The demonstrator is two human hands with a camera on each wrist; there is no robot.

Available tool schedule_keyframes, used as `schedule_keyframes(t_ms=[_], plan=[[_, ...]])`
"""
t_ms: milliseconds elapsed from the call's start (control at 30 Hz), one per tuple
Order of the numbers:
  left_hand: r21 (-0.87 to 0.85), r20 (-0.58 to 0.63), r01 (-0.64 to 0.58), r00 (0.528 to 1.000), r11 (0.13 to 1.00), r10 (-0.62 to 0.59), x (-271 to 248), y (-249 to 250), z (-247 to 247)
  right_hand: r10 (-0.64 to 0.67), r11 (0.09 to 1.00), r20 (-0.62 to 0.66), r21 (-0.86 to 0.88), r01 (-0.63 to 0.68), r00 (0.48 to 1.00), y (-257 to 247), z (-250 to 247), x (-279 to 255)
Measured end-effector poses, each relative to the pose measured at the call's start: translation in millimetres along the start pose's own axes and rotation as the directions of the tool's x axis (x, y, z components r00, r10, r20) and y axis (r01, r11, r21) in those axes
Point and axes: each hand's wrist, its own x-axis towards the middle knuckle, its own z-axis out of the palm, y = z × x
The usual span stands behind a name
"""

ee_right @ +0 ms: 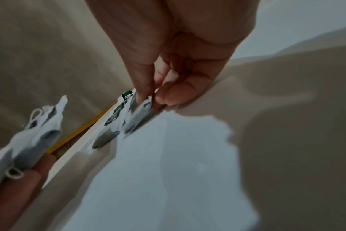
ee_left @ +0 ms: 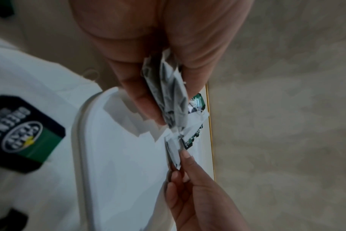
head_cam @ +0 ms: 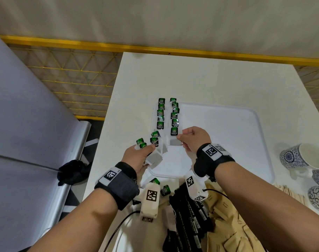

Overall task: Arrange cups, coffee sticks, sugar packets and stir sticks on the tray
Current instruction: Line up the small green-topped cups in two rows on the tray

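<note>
White plastic forms the tray [head_cam: 227,124], which lies on a white table [head_cam: 200,75]. Two rows of tea bags [head_cam: 174,122] with green-and-black tags are laid along the tray's left edge, partly on the rim and partly on the table. The rest of the tray is bare. At the table's right edge, blue-and-white cups [head_cam: 300,157] are lying on their sides; nothing is seen inside the open one. Wooden stir sticks [head_cam: 289,191] are piled beside them. Nearer the person, black coffee sticks [head_cam: 191,215] and brown sugar packets [head_cam: 227,224] are heaped on the table, with two loose tea bag tags [head_cam: 165,190] close by.

The table is set against a yellow wire-mesh fence [head_cam: 73,79] and a pale curtain [head_cam: 155,19]. A grey surface [head_cam: 28,115] is seen at left, with a black object [head_cam: 73,171] at its edge.

The right hand [head_cam: 195,139] is held over the tray's left part; one tea bag [ee_right: 138,118] is pinched between thumb and forefinger at the near end of the right row, its lower edge touching the tray. The left hand [head_cam: 138,155] is held just beside the tray's near-left corner, fingers curled round a bunch of tea bags [ee_left: 168,96], their tags projecting beyond the fingertips.
</note>
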Motion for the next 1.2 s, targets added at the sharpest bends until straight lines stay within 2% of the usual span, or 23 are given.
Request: schedule_keyframes(t_ms=[300,500,667,900,1200], plan=[[0.029,0.012,0.007,1.000,1.000,-0.008,2,-1,-2,0.007,1.000,-0.026,0.001,-0.007,1.000,1,0,0],[0.158,0.013,-0.029,1.000,0.987,0.027,6,1,-2,-0.005,1.000,-0.012,0.005,0.005,1.000,3,0,1],[0.194,-0.020,-0.038,0.999,0.980,0.042,2,6,6,-0.013,1.000,0.013,0.008,0.013,1.000,3,-3,3],[0.263,-0.052,-0.048,0.997,0.964,0.064,5,4,4,0.027,0.989,-0.012,0.145,-0.025,1.000,4,-1,8],[0.328,-0.007,-0.075,0.997,0.942,0.082,7,9,7,-0.004,0.996,-0.025,0.084,0.006,1.000,0,-3,16]])
